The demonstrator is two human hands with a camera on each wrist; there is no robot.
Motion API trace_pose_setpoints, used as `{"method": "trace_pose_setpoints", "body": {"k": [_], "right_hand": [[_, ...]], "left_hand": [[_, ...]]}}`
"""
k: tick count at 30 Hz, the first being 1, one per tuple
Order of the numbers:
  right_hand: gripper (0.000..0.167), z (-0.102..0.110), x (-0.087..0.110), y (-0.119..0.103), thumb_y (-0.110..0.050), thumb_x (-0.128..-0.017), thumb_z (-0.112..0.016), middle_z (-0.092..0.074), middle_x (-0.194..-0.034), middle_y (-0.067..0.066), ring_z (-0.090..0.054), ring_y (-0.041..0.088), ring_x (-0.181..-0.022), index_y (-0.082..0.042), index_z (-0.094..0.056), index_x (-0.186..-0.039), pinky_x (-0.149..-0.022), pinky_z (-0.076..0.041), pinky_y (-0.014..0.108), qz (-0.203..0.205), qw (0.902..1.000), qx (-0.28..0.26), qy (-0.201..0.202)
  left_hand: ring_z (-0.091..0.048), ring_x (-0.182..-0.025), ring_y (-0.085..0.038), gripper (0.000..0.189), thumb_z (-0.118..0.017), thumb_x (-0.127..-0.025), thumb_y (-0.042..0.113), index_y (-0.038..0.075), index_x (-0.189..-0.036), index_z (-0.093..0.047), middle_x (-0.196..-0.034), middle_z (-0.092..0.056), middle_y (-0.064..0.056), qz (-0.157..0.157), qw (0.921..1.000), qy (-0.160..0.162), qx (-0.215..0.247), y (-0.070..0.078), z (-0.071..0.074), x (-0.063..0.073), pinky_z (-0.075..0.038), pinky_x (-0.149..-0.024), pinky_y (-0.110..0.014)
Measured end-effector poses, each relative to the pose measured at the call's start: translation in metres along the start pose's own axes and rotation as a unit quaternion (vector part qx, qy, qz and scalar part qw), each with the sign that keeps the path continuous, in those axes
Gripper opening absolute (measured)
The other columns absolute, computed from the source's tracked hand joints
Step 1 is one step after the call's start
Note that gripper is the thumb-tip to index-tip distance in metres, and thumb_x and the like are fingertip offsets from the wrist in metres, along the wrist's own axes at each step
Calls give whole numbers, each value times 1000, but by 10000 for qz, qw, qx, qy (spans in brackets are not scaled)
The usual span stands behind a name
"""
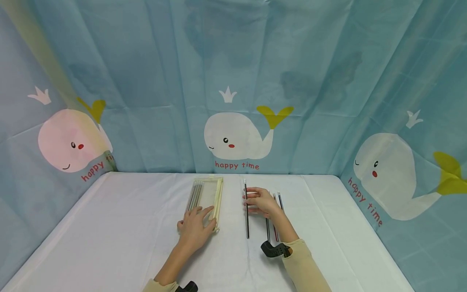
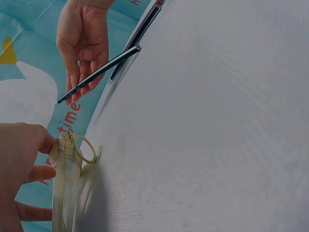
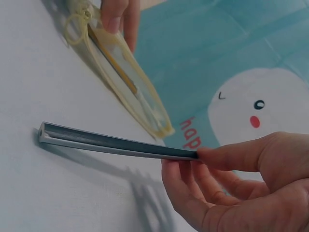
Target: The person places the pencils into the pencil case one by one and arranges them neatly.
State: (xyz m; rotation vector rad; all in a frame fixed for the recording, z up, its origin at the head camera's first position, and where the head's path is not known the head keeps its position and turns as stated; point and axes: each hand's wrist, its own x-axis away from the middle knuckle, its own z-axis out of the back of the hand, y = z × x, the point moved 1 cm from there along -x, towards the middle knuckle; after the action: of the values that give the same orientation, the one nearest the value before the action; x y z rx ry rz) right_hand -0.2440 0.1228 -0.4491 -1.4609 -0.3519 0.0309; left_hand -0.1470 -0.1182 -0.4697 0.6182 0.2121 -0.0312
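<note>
A clear pencil case (image 1: pixel 219 198) with pale yellow edging lies on the white table, several grey pencils (image 1: pixel 196 194) showing through its left side. My left hand (image 1: pixel 197 229) grips its near part, fingers spread over the top and thumb at the right edge. A yellow zip-pull ring (image 2: pixel 87 149) hangs at the near end. To the right of the case, my right hand (image 1: pixel 262 202) pinches a dark pencil with silver stripes (image 3: pixel 116 141) between thumb and fingers. Its unsharpened end points toward me, and its shadow falls on the table below.
Other pencils lie under and beside my right forearm: a dark one (image 1: pixel 268 230), a red-and-black one (image 1: pixel 275 234) and another dark one (image 1: pixel 280 199). A blue curtain (image 1: pixel 157 138) with printed whales closes off the table's back and sides.
</note>
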Motion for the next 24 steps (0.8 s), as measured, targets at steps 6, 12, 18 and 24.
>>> {"method": "trace_pose_setpoints", "body": {"k": [6,12,18,24], "right_hand": [[48,-3,-2,1,6,-100,-63,-64,-124,23,-72,27,-103,6,-54,-147,-83,-63,42,79,10000,-49,21],[50,-5,-3,2,5,-99,-65,-63,-123,24,-69,23,-96,7,-53,-147,-85,-63,45,197,9998,-68,-54],[50,-9,-4,3,7,-96,-67,-63,-120,22,-69,20,-91,9,-56,-145,-82,-64,43,291,9995,-133,2],[49,-13,-2,2,9,-95,-68,-65,-117,23,-70,19,-87,11,-58,-142,-80,-64,43,367,9992,-117,112]], "left_hand": [[-49,-132,-52,43,-65,-99,33,19,-139,-71,-144,-59,-26,-3,10000,18,-14,0,-1,0,-38,-88,-74],[-49,-132,-53,43,-66,-99,33,19,-139,-71,-145,-58,-26,-1,10000,9,-7,0,-1,-1,-38,-89,-74],[-49,-132,-53,43,-65,-99,33,19,-139,-71,-145,-59,-25,22,10000,-5,-22,0,-2,-1,-37,-89,-75],[-49,-132,-53,43,-65,-99,33,19,-139,-71,-145,-59,-25,8,10000,-1,-20,-1,-2,-1,-37,-90,-75]]}}
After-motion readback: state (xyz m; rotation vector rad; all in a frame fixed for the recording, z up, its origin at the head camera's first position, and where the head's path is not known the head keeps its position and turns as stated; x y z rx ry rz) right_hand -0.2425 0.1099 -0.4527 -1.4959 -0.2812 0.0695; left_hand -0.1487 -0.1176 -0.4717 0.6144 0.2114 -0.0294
